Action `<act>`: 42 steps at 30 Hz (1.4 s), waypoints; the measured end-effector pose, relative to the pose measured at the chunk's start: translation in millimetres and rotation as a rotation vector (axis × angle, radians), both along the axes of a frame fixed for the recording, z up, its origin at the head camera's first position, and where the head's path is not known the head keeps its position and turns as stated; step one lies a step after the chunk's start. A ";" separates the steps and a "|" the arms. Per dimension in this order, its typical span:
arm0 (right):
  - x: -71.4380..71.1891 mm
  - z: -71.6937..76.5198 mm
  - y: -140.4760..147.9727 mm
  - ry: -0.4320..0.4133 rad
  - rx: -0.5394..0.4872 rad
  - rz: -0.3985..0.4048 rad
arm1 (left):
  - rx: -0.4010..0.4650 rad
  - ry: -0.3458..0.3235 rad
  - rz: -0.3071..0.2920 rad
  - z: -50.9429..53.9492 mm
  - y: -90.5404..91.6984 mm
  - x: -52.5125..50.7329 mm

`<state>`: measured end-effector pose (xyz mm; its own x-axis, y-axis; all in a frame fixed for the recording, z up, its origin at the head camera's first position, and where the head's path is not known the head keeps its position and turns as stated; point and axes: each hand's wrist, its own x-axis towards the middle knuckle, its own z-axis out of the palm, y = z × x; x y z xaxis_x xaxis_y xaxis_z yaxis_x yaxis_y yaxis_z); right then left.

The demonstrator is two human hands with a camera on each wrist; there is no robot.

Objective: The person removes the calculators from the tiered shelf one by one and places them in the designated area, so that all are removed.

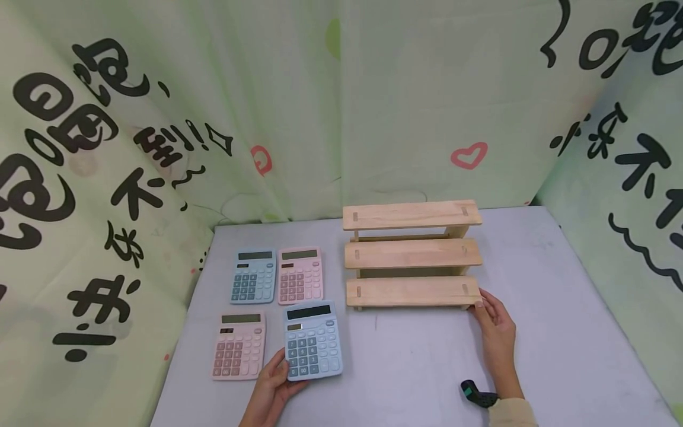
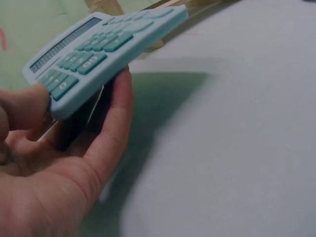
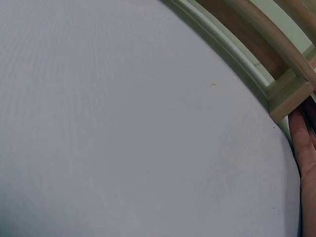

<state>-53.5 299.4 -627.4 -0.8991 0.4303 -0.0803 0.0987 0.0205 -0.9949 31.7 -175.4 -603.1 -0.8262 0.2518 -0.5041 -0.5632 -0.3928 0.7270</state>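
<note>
My left hand (image 1: 274,382) holds a light blue calculator (image 1: 313,344) by its lower left corner, raised and tilted. In the left wrist view the thumb lies on the near corner and the other fingers support the calculator (image 2: 81,61) from below. My right hand (image 1: 496,326) grips the right end of the lowest board of a three-tier wooden shelf (image 1: 413,292), thumb at the front edge. The right wrist view shows fingers (image 3: 301,133) against the shelf's end (image 3: 291,96); the thumb is out of sight there.
Left of the shelf lie a blue calculator (image 1: 253,277), a pink calculator (image 1: 300,276) and another pink calculator (image 1: 239,347) nearer the front. A black strap-like device (image 1: 477,394) is at the right wrist. Printed curtains (image 1: 405,107) enclose the white table (image 1: 405,367).
</note>
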 end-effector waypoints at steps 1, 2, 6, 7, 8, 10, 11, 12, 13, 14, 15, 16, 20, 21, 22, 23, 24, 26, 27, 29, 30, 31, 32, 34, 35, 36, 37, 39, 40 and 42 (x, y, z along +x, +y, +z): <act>-0.4 0.0 0.0 -0.001 0.000 0.001 | -0.016 -0.004 0.007 0.3 -0.6 -0.2; -0.7 0.1 0.0 -0.003 0.000 0.001 | -0.036 -0.006 0.011 0.5 -1.2 -0.4; -1.6 0.3 0.7 -0.014 0.003 -0.002 | -0.111 -0.012 0.031 0.7 -4.7 -1.4; -1.7 0.5 0.9 -0.017 0.005 -0.004 | -0.126 -0.015 0.036 1.0 -5.6 -1.4; -1.7 0.8 0.9 -0.020 0.004 -0.005 | -0.140 -0.015 0.037 1.1 -6.5 -1.4; -1.8 1.1 1.0 -0.020 0.001 -0.008 | -0.169 -0.019 0.046 0.8 -8.1 -1.8; -1.8 1.1 1.1 -0.021 0.003 -0.010 | -0.186 -0.023 0.050 0.9 -8.8 -2.1; -1.7 1.1 1.1 -0.020 0.004 -0.010 | -0.204 -0.029 0.053 1.0 -9.3 -2.5; -1.6 1.3 1.0 -0.020 0.005 -0.011 | -0.227 -0.033 0.055 1.3 -9.7 -3.1; -1.6 1.3 1.0 -0.019 0.005 -0.010 | -0.247 -0.036 0.056 1.3 -10.1 -3.8; -1.6 1.5 0.9 -0.018 0.008 -0.010 | -0.269 -0.039 0.056 1.4 -10.3 -4.6; -1.4 1.9 0.8 -0.016 0.008 -0.010 | -0.288 -0.041 0.053 1.8 -10.5 -5.4; -1.1 3.6 0.3 -0.010 0.006 -0.010 | -0.340 -0.035 0.044 3.6 -10.2 -7.5; -1.0 3.8 0.1 -0.008 0.004 -0.009 | -0.352 -0.034 0.043 4.3 -10.0 -7.9; -1.0 3.8 0.1 -0.007 0.002 -0.009 | -0.362 -0.037 0.045 5.0 -9.6 -8.3; -1.0 3.6 0.1 -0.007 0.001 -0.009 | -0.375 -0.040 0.049 5.9 -9.0 -8.8; -1.1 3.4 0.2 -0.006 -0.003 -0.008 | -0.395 -0.042 0.052 6.5 -8.3 -9.4; -1.3 2.8 0.5 -0.006 -0.009 -0.005 | -0.451 -0.042 0.067 8.3 -5.7 -10.9; -1.3 2.5 0.7 -0.007 -0.011 -0.005 | -0.489 -0.041 0.077 9.2 -3.7 -11.6; -1.3 2.2 1.0 -0.011 -0.011 -0.008 | -0.580 -0.034 0.099 11.1 1.9 -13.1; -1.4 2.1 1.3 -0.010 -0.015 -0.010 | -0.639 -0.031 0.109 11.8 5.2 -13.9; -1.4 2.0 1.4 -0.010 -0.016 -0.012 | -0.711 -0.024 0.112 12.5 8.7 -14.6; -1.6 1.9 1.6 -0.009 -0.018 -0.013 | -0.788 -0.019 0.115 13.4 12.3 -15.2; -1.8 1.9 1.4 -0.007 -0.029 -0.011 | -0.944 -0.009 0.116 14.9 19.2 -15.9; -1.9 1.7 1.3 -0.004 -0.034 -0.008 | -1.019 -0.001 0.113 15.3 22.3 -15.8; -2.1 1.6 1.1 -0.003 -0.039 -0.006 | -1.086 0.004 0.112 15.6 25.3 -15.8; -2.1 1.6 0.9 -0.006 -0.037 -0.004 | -1.139 0.014 0.110 16.3 28.1 -15.6; -2.0 1.4 0.6 -0.012 -0.027 -0.001 | -1.207 0.039 0.116 16.4 33.2 -15.3; -1.8 1.2 0.5 -0.015 -0.015 -0.001 | -1.225 0.052 0.120 16.2 35.6 -15.2; -1.4 0.6 0.4 -0.020 -0.005 -0.005 | -1.247 0.063 0.123 15.4 39.9 -15.6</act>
<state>-54.9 299.7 -626.8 -0.8950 0.4346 -0.1007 0.1189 0.0148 -0.9928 16.1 -135.5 -587.7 -0.8414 -0.4481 -0.3021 -0.5228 0.5334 0.6649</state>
